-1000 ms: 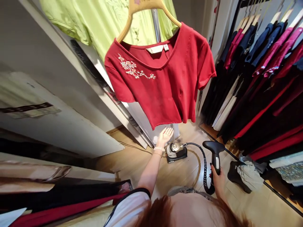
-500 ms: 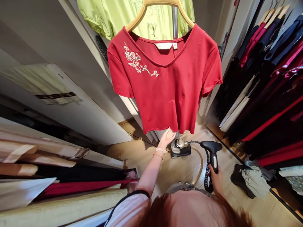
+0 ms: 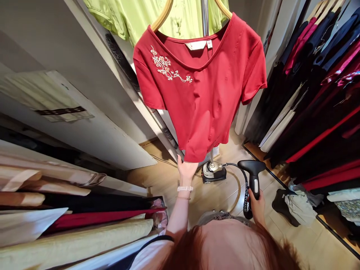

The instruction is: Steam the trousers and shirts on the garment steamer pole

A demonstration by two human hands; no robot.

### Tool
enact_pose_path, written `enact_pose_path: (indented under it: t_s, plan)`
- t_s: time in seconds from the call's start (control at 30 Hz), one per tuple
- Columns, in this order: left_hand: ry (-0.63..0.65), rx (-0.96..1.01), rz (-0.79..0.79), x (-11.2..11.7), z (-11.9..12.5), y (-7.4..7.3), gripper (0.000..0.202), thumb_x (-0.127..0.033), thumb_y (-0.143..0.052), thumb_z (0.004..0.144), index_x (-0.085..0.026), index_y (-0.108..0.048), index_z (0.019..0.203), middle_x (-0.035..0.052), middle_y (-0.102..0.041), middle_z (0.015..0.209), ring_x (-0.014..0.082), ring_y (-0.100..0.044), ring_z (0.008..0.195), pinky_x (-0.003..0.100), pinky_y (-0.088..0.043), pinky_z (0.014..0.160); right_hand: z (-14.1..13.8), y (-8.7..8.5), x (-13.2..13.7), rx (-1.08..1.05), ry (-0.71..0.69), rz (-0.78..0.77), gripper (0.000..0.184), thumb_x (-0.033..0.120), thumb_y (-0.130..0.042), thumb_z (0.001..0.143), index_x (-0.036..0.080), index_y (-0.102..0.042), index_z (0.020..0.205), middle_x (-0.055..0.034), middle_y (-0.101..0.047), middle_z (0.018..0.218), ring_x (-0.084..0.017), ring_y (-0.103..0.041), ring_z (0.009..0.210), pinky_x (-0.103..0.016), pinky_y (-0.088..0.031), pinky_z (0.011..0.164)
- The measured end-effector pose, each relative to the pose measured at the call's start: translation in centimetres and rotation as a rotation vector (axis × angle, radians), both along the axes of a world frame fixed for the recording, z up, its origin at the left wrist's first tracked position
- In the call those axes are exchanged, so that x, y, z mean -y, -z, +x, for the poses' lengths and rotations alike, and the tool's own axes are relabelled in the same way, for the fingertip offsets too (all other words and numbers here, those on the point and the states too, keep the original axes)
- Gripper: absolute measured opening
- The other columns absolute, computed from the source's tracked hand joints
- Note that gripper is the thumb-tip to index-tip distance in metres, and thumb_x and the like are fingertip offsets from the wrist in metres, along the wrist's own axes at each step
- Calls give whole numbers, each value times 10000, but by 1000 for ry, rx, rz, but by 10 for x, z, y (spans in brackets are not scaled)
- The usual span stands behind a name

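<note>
A red short-sleeved top [image 3: 202, 97] with pale floral embroidery hangs in front of me on a wooden hanger [image 3: 163, 17]. My left hand [image 3: 188, 170] reaches up under its front hem. The thumb stands apart at the left, while the other fingers are hidden beneath the cloth, which drapes over them and bulges. Low on the right, my right hand [image 3: 257, 206] is closed around the handle of a black garment steamer head [image 3: 251, 167]. Its hose [image 3: 246, 197] hangs beside the handle. The steamer base [image 3: 213, 172] stands on the floor below the top.
Behind the red top hangs a light green satin blouse [image 3: 185, 18] by a metal pole [image 3: 205, 17]. Dark and red clothes [image 3: 315, 97] fill a rack on the right. Folded garments [image 3: 84, 228] lie at the lower left. Crumpled cloth [image 3: 299, 208] lies on the floor at right.
My left hand has left its hold on the hem edge, moved slightly left and gone under the front, lifting and bunching the fabric. My right hand stays nearly still with the steamer head.
</note>
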State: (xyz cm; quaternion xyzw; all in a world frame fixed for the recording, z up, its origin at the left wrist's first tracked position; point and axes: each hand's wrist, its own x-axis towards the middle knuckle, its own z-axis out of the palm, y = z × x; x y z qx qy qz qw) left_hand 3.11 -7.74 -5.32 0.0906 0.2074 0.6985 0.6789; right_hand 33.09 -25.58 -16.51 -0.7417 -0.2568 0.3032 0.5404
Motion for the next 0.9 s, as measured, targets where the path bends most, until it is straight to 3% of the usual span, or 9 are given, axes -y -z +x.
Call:
enact_pose_path:
  t_s: [0.1, 0.2, 0.27, 0.37, 0.47, 0.53, 0.7, 0.8, 0.9]
  plan:
    - [-95, -140, 83, 14, -18, -6, 540, -656, -650, 910, -256, -730, 1263, 117, -735, 1340, 275, -577, 1413, 479, -423, 1218, -8, -23, -7, -88, -75, 13, 572, 665, -741, 707, 204, -611, 1020, 42, -596, 590, -186, -571, 537, -292, -455, 511]
    - [-148, -299, -28, 13, -26, -9, 528, -649, -754, 843, -259, -751, 1198, 96, -779, 1231, 282, -614, 1373, 449, -460, 1197, -15, -51, -19, -105, -127, 43, 654, 644, -760, 695, 175, -617, 1128, 40, -596, 615, -173, -553, 532, -294, -457, 525]
    - [-107, -367, -103, 10, -22, -11, 491, -583, -794, 839, -236, -751, 1185, 105, -790, 1188, 284, -627, 1356, 430, -472, 1194, -18, -67, -27, -89, -165, 68, 730, 646, -773, 680, 150, -618, 1192, 19, -623, 668, -172, -557, 538, -306, -475, 536]
    - [-77, -433, -44, 11, -14, -13, 457, -403, -853, 796, -225, -744, 1203, 103, -778, 1229, 296, -627, 1359, 438, -485, 1192, -19, -86, -38, -12, -258, 111, 754, 631, -771, 701, 140, -628, 1256, -21, -674, 776, -175, -574, 576, -320, -507, 566]
    - [-204, -508, 51, 24, -13, -15, 541, -243, -879, 706, -253, -737, 1228, 76, -747, 1320, 302, -620, 1369, 454, -485, 1198, -19, -97, -45, 127, -341, 159, 661, 593, -750, 761, 168, -654, 1259, -53, -720, 921, -203, -640, 723, -336, -554, 689]
    - [-287, -587, 58, 34, -16, -14, 591, -221, -887, 693, -262, -723, 1260, 69, -712, 1389, 295, -615, 1375, 455, -469, 1215, -20, -102, -48, 231, -382, 178, 607, 585, -733, 795, 186, -670, 1249, -67, -739, 1017, -238, -680, 867, -362, -568, 812]
    - [-486, -874, 13, 54, -26, -7, 728, -372, -917, 730, -213, -636, 1383, 101, -614, 1525, 274, -567, 1428, 428, -363, 1290, -21, -112, -57, 414, -581, 196, 545, 551, -701, 846, 206, -666, 1266, -61, -765, 1061, -257, -715, 927, -377, -563, 882]
    - [-631, -1086, -33, 66, -33, -6, 666, -492, -875, 786, -191, -658, 1338, 114, -607, 1530, 260, -505, 1485, 363, -249, 1331, -18, -121, -67, 548, -687, 234, 508, 489, -687, 863, 220, -661, 1294, -66, -777, 1119, -268, -738, 955, -382, -567, 890]
    - [-689, -1236, -100, 81, -42, -9, 638, -588, -811, 827, -173, -681, 1294, 132, -626, 1502, 277, -491, 1493, 376, -212, 1341, -16, -132, -79, 682, -760, 306, 487, 457, -675, 885, 230, -655, 1315, -75, -780, 1166, -285, -753, 988, -383, -578, 868]
